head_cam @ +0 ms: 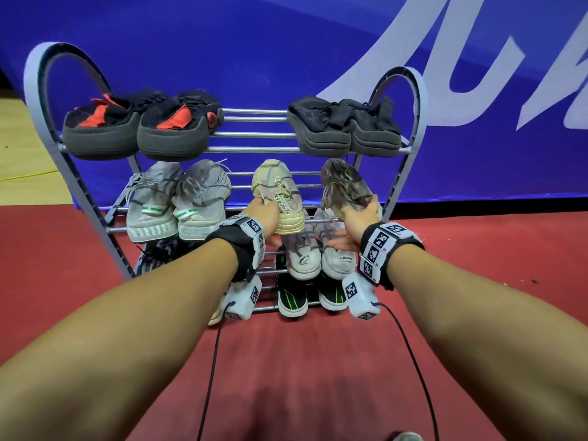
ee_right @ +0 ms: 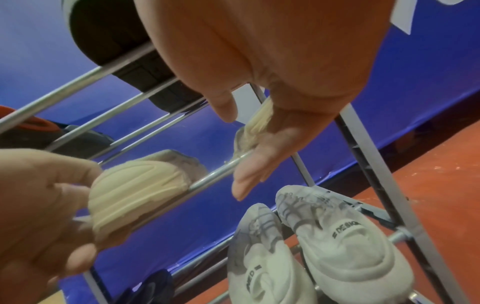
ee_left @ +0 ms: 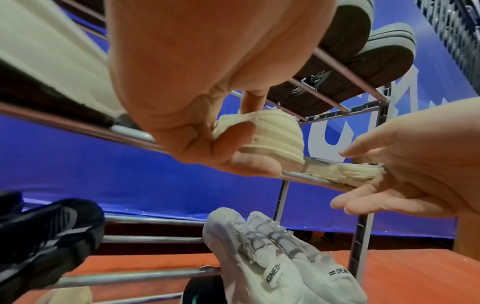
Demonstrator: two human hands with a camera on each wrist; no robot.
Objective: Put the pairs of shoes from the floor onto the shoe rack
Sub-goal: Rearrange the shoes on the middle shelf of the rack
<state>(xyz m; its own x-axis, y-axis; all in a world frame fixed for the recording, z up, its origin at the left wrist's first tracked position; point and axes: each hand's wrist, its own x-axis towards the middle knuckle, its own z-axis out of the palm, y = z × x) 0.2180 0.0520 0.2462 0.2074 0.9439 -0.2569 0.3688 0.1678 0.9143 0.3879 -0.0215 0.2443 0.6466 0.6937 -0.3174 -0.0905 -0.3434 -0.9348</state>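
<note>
Left hand (head_cam: pixel 266 218): fingers and thumb curled round the heel of the cream shoe (head_cam: pixel 277 192), pinching its ribbed sole; the left wrist view shows the heel seated on the front bar of the second shelf. Right hand (head_cam: pixel 358 219): fingers extended and relaxed, lying against the heel of the grey-brown shoe (head_cam: pixel 345 186), palm under the shelf bar; no closed grip is visible. Both shoes sit on the right half of the second shelf of the shoe rack (head_cam: pixel 79 173), toes pointing to the back, with a gap between them.

On the same shelf, left half: a pair of light grey knit shoes (head_cam: pixel 178 202). Shelf below, directly under the hands: a pair of white shoes (head_cam: pixel 321 249) with printed heel tabs, side by side and touching. Bottom shelf: a black pair with green stripes (head_cam: pixel 294 299). Top shelf: a black-and-red pair (head_cam: pixel 140 122) at left, an all-black pair (head_cam: pixel 345 125) at right. The rack stands on a red floor (head_cam: pixel 286 361) before a blue banner (head_cam: pixel 222 43).
</note>
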